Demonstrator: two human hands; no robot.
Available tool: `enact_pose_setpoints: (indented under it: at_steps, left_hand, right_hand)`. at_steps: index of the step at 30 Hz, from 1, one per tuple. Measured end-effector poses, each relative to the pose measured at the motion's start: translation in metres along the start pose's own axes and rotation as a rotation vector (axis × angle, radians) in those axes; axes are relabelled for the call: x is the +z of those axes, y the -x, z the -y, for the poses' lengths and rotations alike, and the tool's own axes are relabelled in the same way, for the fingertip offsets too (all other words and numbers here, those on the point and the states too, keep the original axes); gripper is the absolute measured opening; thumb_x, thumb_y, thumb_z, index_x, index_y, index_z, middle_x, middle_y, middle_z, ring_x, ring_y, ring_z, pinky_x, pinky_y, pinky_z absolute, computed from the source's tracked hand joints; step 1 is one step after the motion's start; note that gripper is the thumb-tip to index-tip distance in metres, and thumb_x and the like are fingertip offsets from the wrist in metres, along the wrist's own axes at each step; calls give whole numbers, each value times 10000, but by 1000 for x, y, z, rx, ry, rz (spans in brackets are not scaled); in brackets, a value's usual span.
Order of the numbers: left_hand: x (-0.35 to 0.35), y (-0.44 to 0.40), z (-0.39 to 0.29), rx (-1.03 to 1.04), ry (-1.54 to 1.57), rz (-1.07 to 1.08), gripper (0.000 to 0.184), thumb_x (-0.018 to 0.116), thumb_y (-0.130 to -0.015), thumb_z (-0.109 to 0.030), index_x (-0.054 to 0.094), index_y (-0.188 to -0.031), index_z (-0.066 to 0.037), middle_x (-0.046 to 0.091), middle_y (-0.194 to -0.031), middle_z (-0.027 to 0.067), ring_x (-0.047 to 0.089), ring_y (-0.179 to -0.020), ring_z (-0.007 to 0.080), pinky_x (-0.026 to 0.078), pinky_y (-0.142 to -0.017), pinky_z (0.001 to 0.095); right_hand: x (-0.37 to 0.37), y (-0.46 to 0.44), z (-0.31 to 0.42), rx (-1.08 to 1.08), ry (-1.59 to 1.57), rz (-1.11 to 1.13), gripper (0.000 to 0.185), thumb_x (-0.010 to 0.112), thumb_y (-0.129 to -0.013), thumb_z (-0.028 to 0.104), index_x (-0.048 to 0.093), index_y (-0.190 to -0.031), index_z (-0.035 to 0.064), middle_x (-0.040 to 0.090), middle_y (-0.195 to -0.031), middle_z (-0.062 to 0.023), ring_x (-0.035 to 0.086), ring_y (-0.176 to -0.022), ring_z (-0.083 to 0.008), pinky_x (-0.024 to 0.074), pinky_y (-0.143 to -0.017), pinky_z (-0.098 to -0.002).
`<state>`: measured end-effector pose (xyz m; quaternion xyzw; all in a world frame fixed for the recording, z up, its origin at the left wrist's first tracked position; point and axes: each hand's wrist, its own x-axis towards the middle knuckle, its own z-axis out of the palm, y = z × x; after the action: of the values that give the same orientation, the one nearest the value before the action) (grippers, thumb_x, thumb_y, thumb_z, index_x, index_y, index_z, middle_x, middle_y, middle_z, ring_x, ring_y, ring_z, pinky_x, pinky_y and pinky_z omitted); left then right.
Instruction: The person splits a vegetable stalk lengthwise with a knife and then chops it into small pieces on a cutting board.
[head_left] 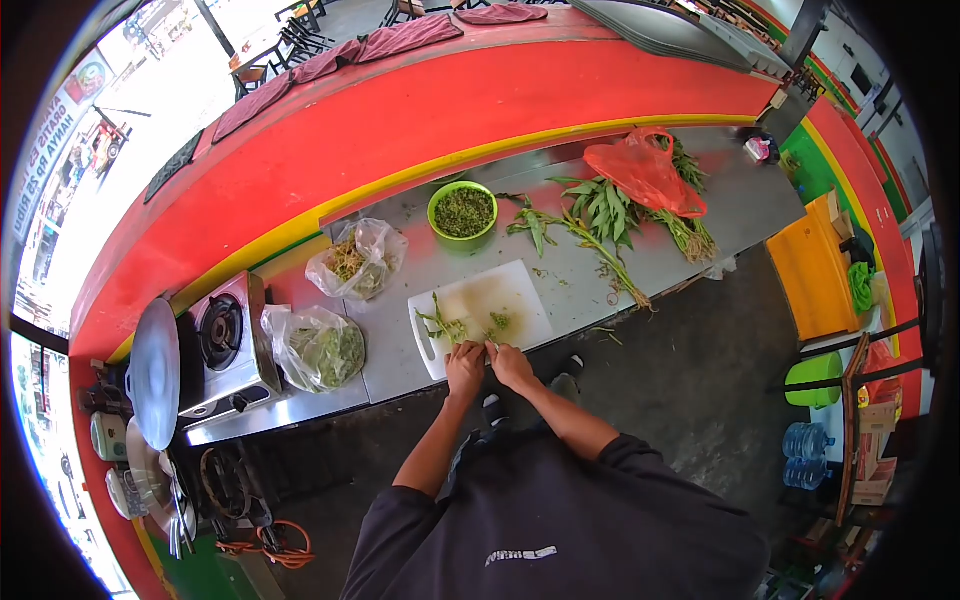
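Note:
My left hand (pixel 466 368) is at the near edge of a white cutting board (pixel 530 295), its fingers closed around the lower end of some leafy green stalks (pixel 447 322). Close beside it, my right hand (pixel 512 366) is also closed, fingertips almost meeting the left ones. What the right hand grips is too small and hidden to make out. A little pile of chopped greens (pixel 499 321) lies on the board just beyond my fingers. Behind the board stands a green bowl (pixel 465 243) full of chopped greens.
Left of the board are two plastic bags (pixel 318 346) of greens and a gas stove (pixel 222 335), with a large wok (pixel 154 372) beside it. Long leafy stalks (pixel 605 212) and a red plastic bag (pixel 650 175) lie on the metal counter (pixel 745 205) to the right.

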<state>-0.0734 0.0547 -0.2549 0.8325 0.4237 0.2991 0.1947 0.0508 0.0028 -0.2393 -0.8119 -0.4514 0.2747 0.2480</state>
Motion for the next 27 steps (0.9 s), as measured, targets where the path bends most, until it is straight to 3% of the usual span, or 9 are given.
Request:
enact_pose_setpoints:
  at_steps: [11,18,27]
  left_hand:
    - [-2,2,2,0,-3,30,133,740,-863,-131,779,-989,-121,706,-940,25,655,-921,266,473,-769,427]
    - [2,1,2,-8,35,-16,116,736,-867,-160,770,-976,-142,686,-920,-7,643,-896,244,452,-756,424]
    - [2,0,4,-7,10,-6,105,737,-870,-166,772,-965,-140,684,-906,-9,643,-887,237,456,-754,420]
  right_hand:
    - [2,2,-2,27,4,23,663,434,-1054,514,687,-877,-73,681,-829,-348,682,-843,-524,555,-773,-585]
    - [-6,16,-5,112,-3,71,658,430,-1058,500,685,-894,-83,680,-859,-353,670,-869,-536,547,-789,-593]
    - [-4,9,-6,43,-22,84,650,436,-1054,506,682,-941,-84,677,-870,-359,661,-891,-546,543,-808,-599]
